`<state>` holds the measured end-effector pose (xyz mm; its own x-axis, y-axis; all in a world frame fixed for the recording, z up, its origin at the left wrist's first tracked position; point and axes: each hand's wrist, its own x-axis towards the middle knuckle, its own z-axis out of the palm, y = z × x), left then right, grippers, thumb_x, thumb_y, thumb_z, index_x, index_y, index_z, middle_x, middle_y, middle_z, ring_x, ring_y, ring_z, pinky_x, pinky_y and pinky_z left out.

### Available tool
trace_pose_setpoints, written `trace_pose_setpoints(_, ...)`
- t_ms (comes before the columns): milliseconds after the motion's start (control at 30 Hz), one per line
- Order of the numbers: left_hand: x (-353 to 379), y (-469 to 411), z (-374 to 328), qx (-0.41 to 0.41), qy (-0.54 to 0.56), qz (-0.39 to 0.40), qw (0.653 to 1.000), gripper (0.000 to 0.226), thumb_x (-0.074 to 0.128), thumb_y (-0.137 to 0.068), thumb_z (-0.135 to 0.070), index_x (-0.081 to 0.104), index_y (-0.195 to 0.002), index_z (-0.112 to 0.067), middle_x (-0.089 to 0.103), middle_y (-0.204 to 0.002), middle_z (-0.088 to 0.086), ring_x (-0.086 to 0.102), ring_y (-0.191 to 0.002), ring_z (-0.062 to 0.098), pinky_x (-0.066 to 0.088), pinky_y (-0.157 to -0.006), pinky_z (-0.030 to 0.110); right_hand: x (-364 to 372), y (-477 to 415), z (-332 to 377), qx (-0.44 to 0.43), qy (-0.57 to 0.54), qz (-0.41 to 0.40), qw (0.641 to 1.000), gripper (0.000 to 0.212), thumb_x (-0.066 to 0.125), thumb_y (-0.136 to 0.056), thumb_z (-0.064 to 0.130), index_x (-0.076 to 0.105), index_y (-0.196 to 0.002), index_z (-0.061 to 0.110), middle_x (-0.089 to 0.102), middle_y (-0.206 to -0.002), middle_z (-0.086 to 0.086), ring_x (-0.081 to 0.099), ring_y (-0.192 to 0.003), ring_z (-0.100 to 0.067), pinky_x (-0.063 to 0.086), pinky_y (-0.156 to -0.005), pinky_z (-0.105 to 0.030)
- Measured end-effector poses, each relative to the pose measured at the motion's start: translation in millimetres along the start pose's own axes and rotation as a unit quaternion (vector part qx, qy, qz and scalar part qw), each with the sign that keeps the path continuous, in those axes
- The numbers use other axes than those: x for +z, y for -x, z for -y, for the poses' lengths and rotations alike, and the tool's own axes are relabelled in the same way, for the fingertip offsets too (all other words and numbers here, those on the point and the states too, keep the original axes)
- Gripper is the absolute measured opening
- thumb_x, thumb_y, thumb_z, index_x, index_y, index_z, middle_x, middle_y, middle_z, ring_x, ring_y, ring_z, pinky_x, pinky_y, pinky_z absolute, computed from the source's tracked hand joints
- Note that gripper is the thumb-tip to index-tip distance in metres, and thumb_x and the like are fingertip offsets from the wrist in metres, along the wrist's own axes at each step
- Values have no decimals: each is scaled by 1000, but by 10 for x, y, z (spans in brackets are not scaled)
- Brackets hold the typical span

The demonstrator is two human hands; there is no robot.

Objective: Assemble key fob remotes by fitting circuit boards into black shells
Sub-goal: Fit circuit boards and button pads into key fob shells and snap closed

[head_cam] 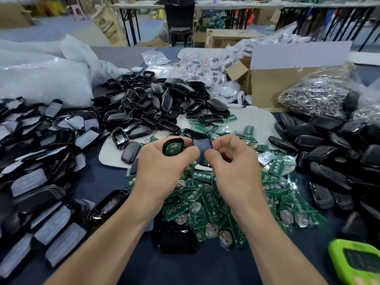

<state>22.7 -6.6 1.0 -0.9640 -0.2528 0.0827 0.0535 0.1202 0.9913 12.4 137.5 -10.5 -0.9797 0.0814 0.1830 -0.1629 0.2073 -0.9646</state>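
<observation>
My left hand (162, 161) grips a black shell half (173, 147) with a green circuit board seated inside it, board face up. Right beside it, my right hand (232, 161) pinches a second black shell half (201, 147) by its lower end, its dark inner face toward me. The two halves are held close together above the table, nearly touching. Below my hands lies a heap of loose green circuit boards (205, 198), several with round silver battery holders.
Piles of black shells lie at the back middle (156, 103), the right (333, 145) and, with grey film, the left (41, 161). A cardboard box (273, 83), a bag of metal rings (316, 95) and a green device (357, 262) sit at the right.
</observation>
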Motion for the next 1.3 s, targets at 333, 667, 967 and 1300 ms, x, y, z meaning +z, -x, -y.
trace_pose_setpoints(333,-275,-118,-11,-27,104,160,981,33,76,-83,-12,65,-52,-19,50,-48,-3,45,-58,24,36,-52,23,-157,10,119,86,-198,245,945,21,86,-70,12,69,-79,21,75,-99,-5,71,-100,-23,56,-99,-56)
trace_pose_setpoints(667,-212,-100,3,64,8,71,995,27,85,-79,0,80,-68,-24,61,-52,-11,46,-47,3,36,-48,16,-49,98,102,-39,59,69,995,39,91,-67,10,76,-94,34,79,-90,17,74,-88,0,58,-88,-20)
trace_pose_setpoints(967,-275,-131,69,29,15,139,990,26,81,-78,1,76,-63,-19,49,-50,-2,39,-49,10,35,-47,19,-29,149,186,-60,101,35,992,45,90,-72,6,81,-105,35,76,-87,25,71,-82,11,49,-76,-1)
trace_pose_setpoints(1300,-211,-72,35,69,32,59,995,12,76,-78,-16,78,-67,-21,53,-46,-5,44,-43,11,39,-46,23,-8,168,171,-102,192,-39,975,48,86,-81,24,72,-124,40,66,-91,31,68,-87,7,53,-83,-7)
